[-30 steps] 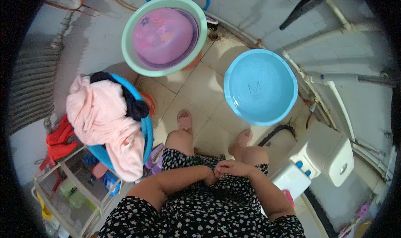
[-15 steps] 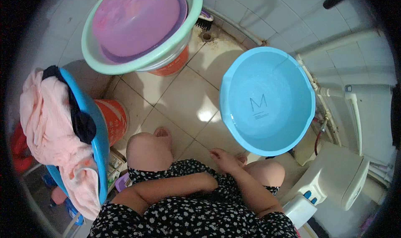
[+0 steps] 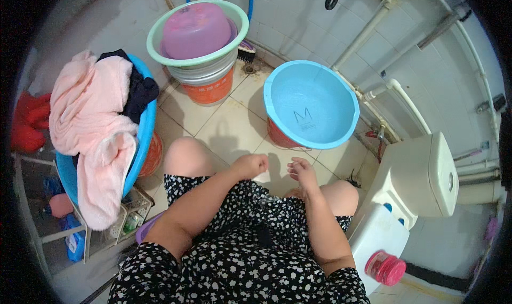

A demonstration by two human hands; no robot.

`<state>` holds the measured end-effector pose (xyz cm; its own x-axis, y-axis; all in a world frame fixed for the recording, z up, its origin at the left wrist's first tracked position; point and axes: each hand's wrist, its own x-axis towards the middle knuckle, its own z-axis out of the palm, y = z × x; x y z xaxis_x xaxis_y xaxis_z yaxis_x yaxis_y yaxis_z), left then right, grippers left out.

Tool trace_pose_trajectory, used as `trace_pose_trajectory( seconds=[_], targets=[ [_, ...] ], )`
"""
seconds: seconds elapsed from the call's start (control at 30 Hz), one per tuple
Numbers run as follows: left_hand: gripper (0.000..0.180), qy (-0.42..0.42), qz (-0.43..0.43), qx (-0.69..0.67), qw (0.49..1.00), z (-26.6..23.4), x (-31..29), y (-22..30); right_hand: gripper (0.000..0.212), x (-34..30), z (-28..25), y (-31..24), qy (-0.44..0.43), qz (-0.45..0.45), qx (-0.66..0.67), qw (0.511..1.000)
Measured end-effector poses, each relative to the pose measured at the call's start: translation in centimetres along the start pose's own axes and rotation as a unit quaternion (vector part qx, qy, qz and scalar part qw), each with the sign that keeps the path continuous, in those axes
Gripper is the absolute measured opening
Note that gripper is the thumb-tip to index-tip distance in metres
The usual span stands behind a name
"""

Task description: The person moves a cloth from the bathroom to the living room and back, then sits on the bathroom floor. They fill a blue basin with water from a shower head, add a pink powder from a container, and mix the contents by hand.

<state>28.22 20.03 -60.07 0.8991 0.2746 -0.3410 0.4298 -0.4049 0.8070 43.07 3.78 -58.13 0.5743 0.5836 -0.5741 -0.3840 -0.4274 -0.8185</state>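
Above my lap, my left hand point(image 3: 250, 166) is held in a loose fist, and nothing shows in it. A short gap away, my right hand point(image 3: 302, 172) has its fingers half bent and apart, holding nothing. Just beyond my right hand is a light blue basin point(image 3: 336, 136) with a marked floor, set on an orange bucket point(image 3: 280, 134). To my left, a darker blue basin point(image 3: 148, 124) is heaped with a pink fleecy cloth point(image 3: 88, 104) and a dark cloth point(image 3: 141, 90), also over an orange bucket point(image 3: 151, 156).
At the back, a mint green basin point(image 3: 241, 29) with an upturned purple basin point(image 3: 197, 29) tops a stack of buckets point(image 3: 208, 88). A brush point(image 3: 246, 52) stands by the wall. On my right are a toilet point(image 3: 408, 168), a pink-lidded jar point(image 3: 385, 268) and wall pipes point(image 3: 373, 29).
The view has tilted up and shows more wall. My left hand has moved from against my body out over my lap, and my right hand has risen, its fingers now apart.
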Motion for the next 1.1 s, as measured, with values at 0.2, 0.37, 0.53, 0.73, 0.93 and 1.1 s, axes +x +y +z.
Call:
trace_pose_trajectory(
  seconds=[0.2, 0.37, 0.53, 0.73, 0.93, 1.1],
  targets=[
    [0.02, 0.062, -0.012, -0.119, 0.991, 1.7, 0.3, -3.0, 0.03, -6.5, -1.3, -5.6, 0.115, -0.086, 0.22, 0.965],
    [0.035, 0.009, -0.071, -0.163, 0.984, -1.2, 0.7, 0.4, 0.028, -8.0, -1.6, -11.4, 0.103, -0.187, 0.254, 0.943],
    [0.046, 0.066, -0.115, -0.148, 0.98, -1.9, 3.1, 4.6, 0.027, -4.4, -3.4, -11.9, 0.092, -0.146, 0.216, 0.961],
    [0.058, 0.055, -0.245, -0.309, 0.917, 0.1, 8.1, 1.2, 0.028, 0.5, -6.2, -11.3, 0.134, -0.312, -0.217, 0.915],
    [0.041, 0.111, -0.274, -0.489, 0.821, 2.9, 13.7, -1.6, 0.049, 2.4, -7.0, -10.2, 0.053, -0.311, -0.589, 0.744],
    [0.038, 0.139, -0.219, -0.581, 0.771, 3.5, 15.8, -0.8, 0.052, 2.7, -6.7, -10.6, -0.059, -0.23, -0.65, 0.722]
  ],
)
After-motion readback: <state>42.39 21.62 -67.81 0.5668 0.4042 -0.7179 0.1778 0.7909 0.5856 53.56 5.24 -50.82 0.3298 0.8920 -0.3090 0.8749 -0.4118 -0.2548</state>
